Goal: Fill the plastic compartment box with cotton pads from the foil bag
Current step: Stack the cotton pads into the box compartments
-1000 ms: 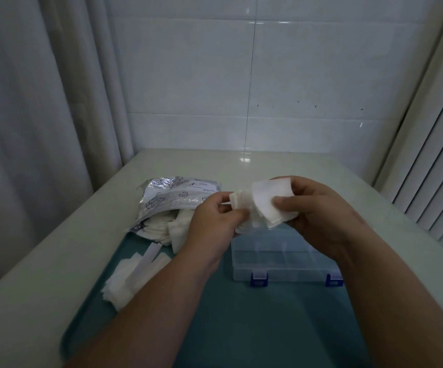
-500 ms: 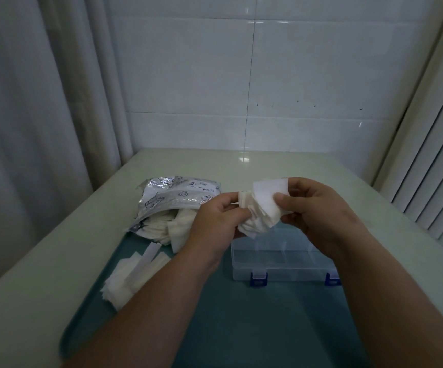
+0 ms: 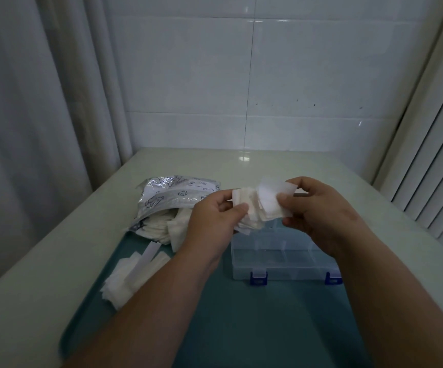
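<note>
Head view: left hand (image 3: pixel 212 221) and right hand (image 3: pixel 321 216) pinch fanned soft square cotton pads (image 3: pixel 265 205)

Left hand (image 3: pixel 212 219), right hand (image 3: pixel 318 216): bare. Forearms (image 3: pixel 162 301): bare along whole visible length, smooth. Fingers (image 3: pixel 290 200): short, thick. Wrists (image 3: pixel 331 248): broad.

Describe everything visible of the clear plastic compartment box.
The plastic compartment box is clear, with dividers inside and two blue latches on its near wall. It lies flat on the teal tray, right of the foil bag. Its visible compartments look empty. The left hand and right hand, holding cotton pads, hide its far side.
</note>
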### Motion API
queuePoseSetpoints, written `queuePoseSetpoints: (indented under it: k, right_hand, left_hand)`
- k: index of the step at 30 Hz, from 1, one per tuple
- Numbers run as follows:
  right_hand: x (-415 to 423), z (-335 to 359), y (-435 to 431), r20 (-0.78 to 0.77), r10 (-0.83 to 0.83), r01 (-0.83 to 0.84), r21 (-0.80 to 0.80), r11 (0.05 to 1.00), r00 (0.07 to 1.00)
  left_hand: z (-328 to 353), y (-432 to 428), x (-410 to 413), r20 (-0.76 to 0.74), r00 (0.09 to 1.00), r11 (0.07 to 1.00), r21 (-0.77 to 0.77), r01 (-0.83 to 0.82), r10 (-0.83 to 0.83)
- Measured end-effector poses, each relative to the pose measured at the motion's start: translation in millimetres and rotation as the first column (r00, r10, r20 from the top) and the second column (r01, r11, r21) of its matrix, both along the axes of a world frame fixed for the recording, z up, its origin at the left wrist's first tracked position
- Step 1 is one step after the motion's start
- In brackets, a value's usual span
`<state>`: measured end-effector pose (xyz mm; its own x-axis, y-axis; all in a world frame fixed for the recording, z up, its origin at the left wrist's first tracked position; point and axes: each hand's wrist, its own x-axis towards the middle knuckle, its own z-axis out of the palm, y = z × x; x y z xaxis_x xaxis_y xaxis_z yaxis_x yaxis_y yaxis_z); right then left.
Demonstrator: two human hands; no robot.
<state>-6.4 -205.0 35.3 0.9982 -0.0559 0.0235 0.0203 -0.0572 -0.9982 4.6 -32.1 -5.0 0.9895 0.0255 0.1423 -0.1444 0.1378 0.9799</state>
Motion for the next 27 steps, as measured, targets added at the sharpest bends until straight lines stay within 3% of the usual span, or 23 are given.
queuePoseSetpoints:
  k: [4, 7, 12, 17, 27]
  right_hand:
    - [3.3, 3.1, -8.7, 0.004, -0.041, 0.041, 0.025, 0.999, 0.999]
    - [3.1, 4.1, -13.5, -0.029, 0.028, -0.026, 0.058, 0.998, 0.999]
    - [0.5, 1.1, -10.4, -0.062, 0.175, -0.175, 0.011, 0.985, 0.983]
    - [4.5, -3.1, -5.3, -0.029, 0.137, -0.138, -0.041, 0.99, 0.99]
    - [3.3, -1.2, -4.4, -0.016, 0.142, -0.141, 0.034, 0.989, 0.99]
  left_hand:
    - [-0.9, 3.0, 3.3, 0.021, 0.99, 0.99, 0.03, -0.137, 0.136]
    - [-0.8, 3.6, 3.2, 0.042, 0.986, 0.985, 0.044, -0.165, 0.163]
    - [0.1, 2.4, 1.8, 0.054, 0.988, 0.988, 0.048, -0.149, 0.147]
    - [2.6, 1.0, -1.7, 0.028, 0.996, 0.995, 0.031, -0.091, 0.09]
    - [5.7, -1.1, -5.8, 0.125, 0.99, 0.989, 0.126, -0.081, 0.066]
